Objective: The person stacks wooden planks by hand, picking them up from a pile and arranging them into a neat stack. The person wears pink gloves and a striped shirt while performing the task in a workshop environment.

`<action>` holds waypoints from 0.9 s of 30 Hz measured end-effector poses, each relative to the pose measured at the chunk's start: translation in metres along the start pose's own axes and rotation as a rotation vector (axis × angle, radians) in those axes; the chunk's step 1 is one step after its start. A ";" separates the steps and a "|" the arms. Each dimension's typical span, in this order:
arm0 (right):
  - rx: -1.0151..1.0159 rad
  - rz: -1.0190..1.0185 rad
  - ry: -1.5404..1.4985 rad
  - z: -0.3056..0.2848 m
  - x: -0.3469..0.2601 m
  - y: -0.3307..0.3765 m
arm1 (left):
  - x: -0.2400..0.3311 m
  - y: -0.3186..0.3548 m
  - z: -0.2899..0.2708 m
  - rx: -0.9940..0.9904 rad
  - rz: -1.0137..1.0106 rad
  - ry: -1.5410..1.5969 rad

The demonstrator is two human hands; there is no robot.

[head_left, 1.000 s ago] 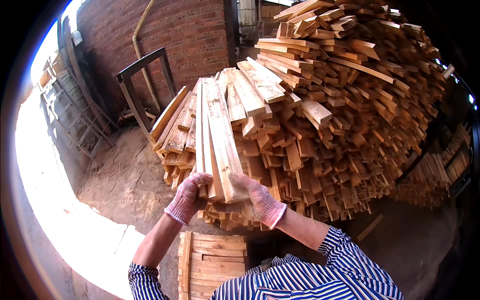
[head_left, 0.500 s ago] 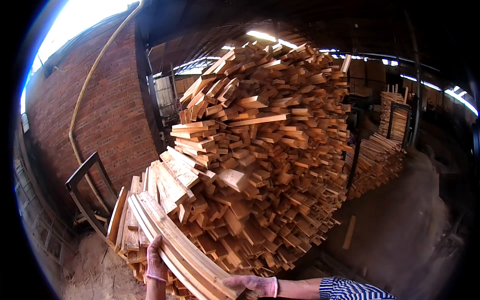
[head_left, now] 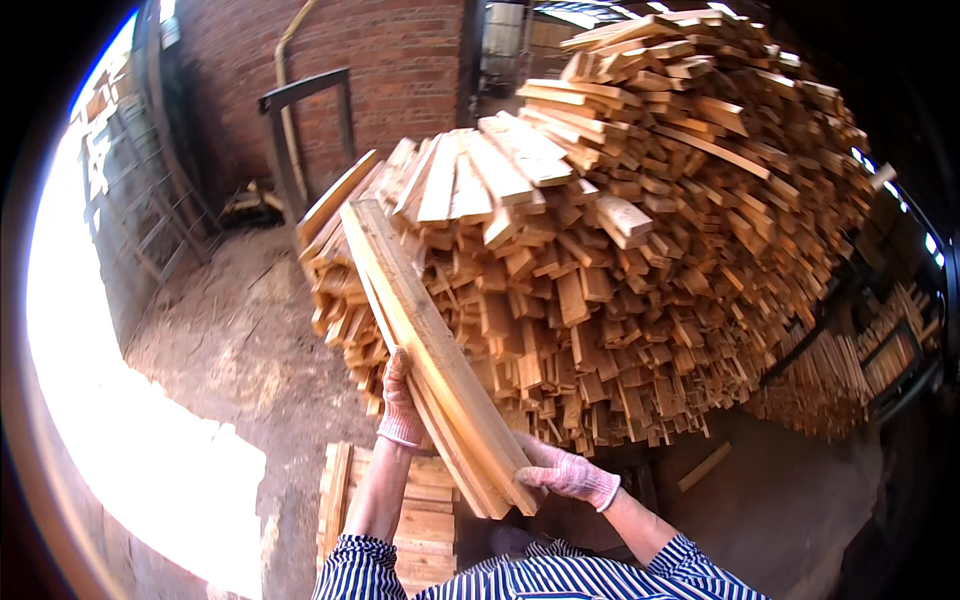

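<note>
A small bundle of long wooden boards (head_left: 440,350) slants across the middle of the view, its far end over the left part of a big wood pile (head_left: 620,300). My left hand (head_left: 401,405), in a pink-and-white knit glove, is closed on the bundle's left side about midway along. At the near end my right hand (head_left: 568,472), gloved the same way, grips the boards from the right. Some of its fingers are hidden behind the wood. Below my left forearm, a low stack of boards (head_left: 425,525) lies near my body.
A dark metal frame (head_left: 305,85) stands at the pile's left end, before a brick wall (head_left: 400,50). A ladder-like rack (head_left: 150,205) leans further left. More stacked wood (head_left: 830,375) is at right; a loose board (head_left: 704,466) lies on the floor.
My view has turned down and to the left, bringing the low stack and bright ground into sight. The held boards are now closer to my body and more steeply angled; both hands keep hold.
</note>
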State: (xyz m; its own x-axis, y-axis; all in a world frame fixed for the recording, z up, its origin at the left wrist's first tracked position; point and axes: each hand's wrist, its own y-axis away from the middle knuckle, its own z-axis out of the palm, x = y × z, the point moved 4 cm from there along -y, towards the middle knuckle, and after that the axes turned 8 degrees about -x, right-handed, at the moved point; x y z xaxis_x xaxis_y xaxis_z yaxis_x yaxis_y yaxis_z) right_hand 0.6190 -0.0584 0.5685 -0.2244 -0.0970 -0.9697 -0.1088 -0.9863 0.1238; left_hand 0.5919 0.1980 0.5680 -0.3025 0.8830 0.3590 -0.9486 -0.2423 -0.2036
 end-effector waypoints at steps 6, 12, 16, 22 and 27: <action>0.080 -0.062 0.417 0.051 0.022 -0.086 | 0.006 0.129 -0.034 0.279 0.149 -0.380; -0.192 0.113 0.517 0.099 0.162 -0.147 | 0.048 0.267 -0.058 0.422 -0.012 -0.739; -0.438 0.158 0.337 0.189 0.223 -0.184 | 0.030 0.391 -0.122 0.606 0.104 -1.075; -0.596 0.147 0.439 0.204 0.449 -0.228 | -0.037 0.468 -0.249 0.875 0.378 -0.595; -0.706 0.306 0.448 0.233 0.536 -0.262 | -0.065 0.548 -0.354 0.742 0.629 -0.133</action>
State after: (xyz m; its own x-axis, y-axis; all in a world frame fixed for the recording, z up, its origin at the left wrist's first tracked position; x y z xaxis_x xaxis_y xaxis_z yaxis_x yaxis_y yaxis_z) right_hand 0.3016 0.1794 0.0657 0.2704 -0.2666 -0.9251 0.5491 -0.7466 0.3756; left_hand 0.1250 0.1503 0.1108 -0.7376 0.4648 0.4897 -0.4144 -0.8843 0.2152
